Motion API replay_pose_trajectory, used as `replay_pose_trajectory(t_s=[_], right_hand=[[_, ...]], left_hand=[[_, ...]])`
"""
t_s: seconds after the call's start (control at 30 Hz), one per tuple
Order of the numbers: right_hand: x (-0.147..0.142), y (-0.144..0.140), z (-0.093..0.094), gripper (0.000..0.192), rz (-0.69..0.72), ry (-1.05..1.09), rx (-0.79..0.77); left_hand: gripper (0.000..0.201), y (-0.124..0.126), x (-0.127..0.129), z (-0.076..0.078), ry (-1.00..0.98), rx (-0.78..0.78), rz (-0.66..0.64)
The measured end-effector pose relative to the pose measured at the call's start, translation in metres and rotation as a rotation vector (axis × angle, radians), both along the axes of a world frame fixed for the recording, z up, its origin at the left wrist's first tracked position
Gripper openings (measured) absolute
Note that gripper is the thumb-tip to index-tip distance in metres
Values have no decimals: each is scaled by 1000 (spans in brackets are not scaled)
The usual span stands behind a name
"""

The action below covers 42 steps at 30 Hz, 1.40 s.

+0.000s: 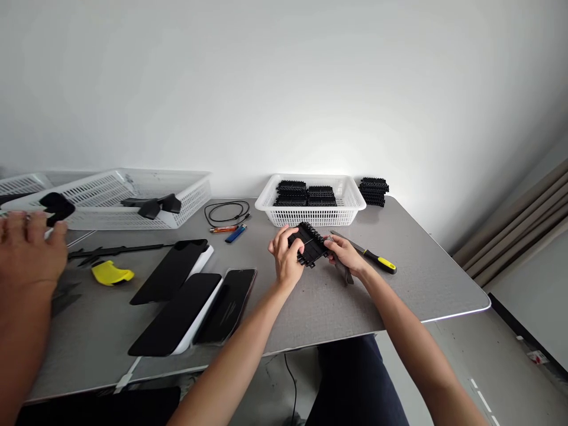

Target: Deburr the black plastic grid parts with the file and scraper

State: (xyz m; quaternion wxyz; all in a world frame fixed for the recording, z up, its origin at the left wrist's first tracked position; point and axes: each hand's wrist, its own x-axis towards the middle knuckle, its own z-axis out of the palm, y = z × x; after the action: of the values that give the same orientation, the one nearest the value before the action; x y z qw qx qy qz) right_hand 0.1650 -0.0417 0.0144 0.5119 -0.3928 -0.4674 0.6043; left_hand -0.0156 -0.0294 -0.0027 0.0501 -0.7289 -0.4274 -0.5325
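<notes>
Left hand [286, 257] and right hand [344, 254] both closed on a black toothed plastic block [310, 245], held just above the grey table [412, 278], in front of the white basket [350, 207] of similar blocks. Yellow-handled tool [370, 255] lies just right of the right hand. A co-worker's hand [29, 248] at far left.

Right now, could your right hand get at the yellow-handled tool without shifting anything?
Probably yes. The yellow-handled tool lies on the table just beside the right hand, with nothing between them. But both hands grip the black toothed part, so the right would have to let go first.
</notes>
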Motion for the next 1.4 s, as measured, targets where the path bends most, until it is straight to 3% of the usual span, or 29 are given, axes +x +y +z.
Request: replay_pose_trajectory(t_s=[0.1,0.2,0.27,0.37,0.43,0.5,0.73,0.9,1.03,1.17,1.3,1.4], right_hand=[[-1,-3,2,42,58,35,3],[0,-3,3,43,45,79,45],[0,-2,3,43,13,99,90],[0,2,-1,43,-47,94,147],[0,4,-5,44,-84,69,171],[1,5,-8,46,-123,24,181],[-1,4,-15,37,-324,-219,213],[0,1,-11,25,-456,-517,353],[-1,-5,-6,27,-584,-508,470],[-11,-13,-1,22,-487,-576,583],[-20,-16,-1,16,-322,-704,590],[-21,-14,-5,19,-293,-765,592]], left_hand=[[20,1,3,0,-84,-61,-36],[42,7,9,-1,-419,-156,-131],[58,11,14,-2,-733,-333,-298],[60,14,21,-2,-1098,-725,-657],[66,12,24,0,-1211,-901,-805],[70,9,25,2,-1258,-973,-865],[74,2,23,11,-1335,-1105,-969],[71,3,22,13,-1388,-1076,-952],[75,7,21,10,-1342,-1039,-939],[73,11,21,1,-1275,-931,-871],[73,13,22,-8,-1167,-887,-841],[73,13,24,-14,-1120,-881,-816]])
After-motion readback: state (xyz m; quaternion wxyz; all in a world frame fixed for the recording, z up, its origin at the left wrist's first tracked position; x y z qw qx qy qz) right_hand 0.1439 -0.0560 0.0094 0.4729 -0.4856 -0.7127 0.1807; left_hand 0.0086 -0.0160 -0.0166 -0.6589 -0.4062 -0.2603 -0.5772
